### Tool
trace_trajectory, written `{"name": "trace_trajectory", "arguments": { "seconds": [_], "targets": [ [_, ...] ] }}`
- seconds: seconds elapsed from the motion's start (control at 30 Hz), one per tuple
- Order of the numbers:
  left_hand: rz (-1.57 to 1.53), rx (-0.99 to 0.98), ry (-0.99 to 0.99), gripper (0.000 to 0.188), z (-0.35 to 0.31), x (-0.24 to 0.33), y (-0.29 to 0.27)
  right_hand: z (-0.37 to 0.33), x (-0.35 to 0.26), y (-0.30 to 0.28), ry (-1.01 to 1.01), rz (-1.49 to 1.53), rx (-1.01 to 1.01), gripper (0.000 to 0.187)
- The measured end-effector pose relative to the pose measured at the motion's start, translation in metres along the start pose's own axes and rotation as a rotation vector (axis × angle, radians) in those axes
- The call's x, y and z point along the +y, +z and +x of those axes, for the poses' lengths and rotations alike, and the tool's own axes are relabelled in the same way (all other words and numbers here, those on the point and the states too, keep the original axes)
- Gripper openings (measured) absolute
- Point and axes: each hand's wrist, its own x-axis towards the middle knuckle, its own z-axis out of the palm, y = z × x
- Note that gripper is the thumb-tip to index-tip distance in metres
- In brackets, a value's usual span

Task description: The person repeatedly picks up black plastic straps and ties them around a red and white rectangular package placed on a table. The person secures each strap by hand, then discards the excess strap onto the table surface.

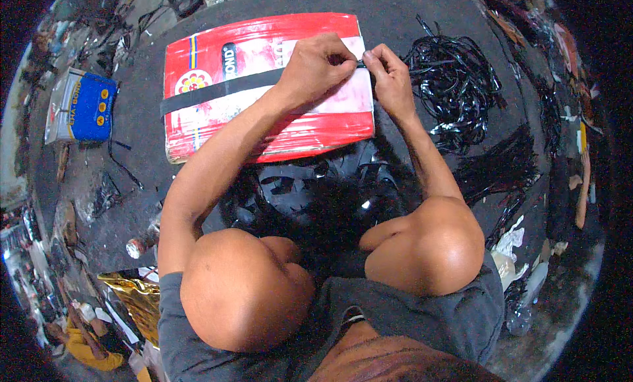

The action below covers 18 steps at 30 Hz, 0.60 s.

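Note:
A flat red and white carton (264,141) with a shiny surface lies in front of my knees. A wide black strip (227,88) runs across it from its left edge toward the right edge. Over the right part of the carton, my left hand (316,65) pinches the strip near its right end. My right hand (393,85), just off the carton's right edge, has thumb and fingers closed on the same dark strip. The fingertips of both hands nearly meet there, and the strip between them shows only in part.
A tangled heap of thin black strips (455,85) lies to the right of the carton. On the left stands a blue and white packet (89,108). Black scraps (297,187) lie between my knees and the carton. A person in yellow (92,346) is at the lower left.

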Motion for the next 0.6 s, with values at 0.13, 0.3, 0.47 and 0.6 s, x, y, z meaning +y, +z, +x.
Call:
{"name": "trace_trajectory", "arguments": {
  "seconds": [0.13,0.3,0.47,0.6],
  "targets": [
    [0.042,0.023,0.077,0.010,0.003,0.003,0.002,-0.005,-0.002,-0.009,0.574,0.914,-0.186,0.020],
    [0.014,0.017,0.068,0.011,0.005,0.002,0.005,0.000,-0.009,-0.012,0.611,0.814,-0.127,0.027],
    [0.041,0.021,0.069,0.011,0.007,0.004,0.005,0.042,-0.020,-0.008,0.094,-0.372,0.077,0.041],
    [0.013,0.013,0.028,0.010,0.004,-0.002,0.006,0.040,-0.006,0.002,0.099,-0.390,0.114,0.029]
  ]
}}
